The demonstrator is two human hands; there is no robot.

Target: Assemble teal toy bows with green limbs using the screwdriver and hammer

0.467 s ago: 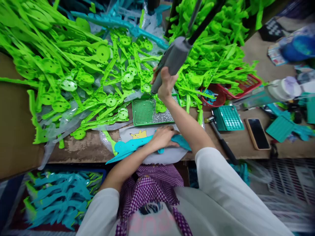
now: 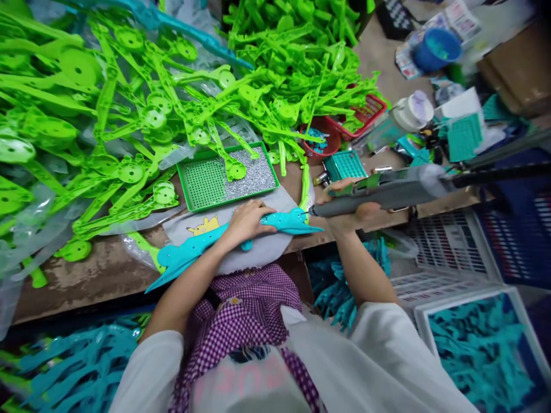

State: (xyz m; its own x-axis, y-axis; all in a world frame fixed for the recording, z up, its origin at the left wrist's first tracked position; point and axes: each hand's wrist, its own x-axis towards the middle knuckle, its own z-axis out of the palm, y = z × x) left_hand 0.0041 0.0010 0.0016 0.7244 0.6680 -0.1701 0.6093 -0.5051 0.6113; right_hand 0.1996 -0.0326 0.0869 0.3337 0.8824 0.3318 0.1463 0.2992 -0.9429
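Note:
A long turquoise plastic part (image 2: 202,244) lies across a grey cloth (image 2: 275,246) at the table's front edge. My left hand (image 2: 247,222) presses down over its middle, fingers curled across its far edge. My right hand (image 2: 350,198) is wrapped around a grey powered screwdriver (image 2: 387,192) held nearly level. Its tip meets the rounded right end of the turquoise part. Behind the cloth, a green tray (image 2: 200,198) contains many small metal screws (image 2: 252,178), with a lime-green part (image 2: 236,169) reaching over them.
Lime-green plastic parts (image 2: 142,115) are heaped over the back and left. At the right stand a red basket (image 2: 374,109), stacked teal trays (image 2: 344,166) and a blue bucket (image 2: 437,49). Crates of turquoise parts (image 2: 482,338) sit below the table.
My right hand has brought the screwdriver down and to the right, from above the green tray to the turquoise part's right end. My left hand stays on the part. The view has swung right.

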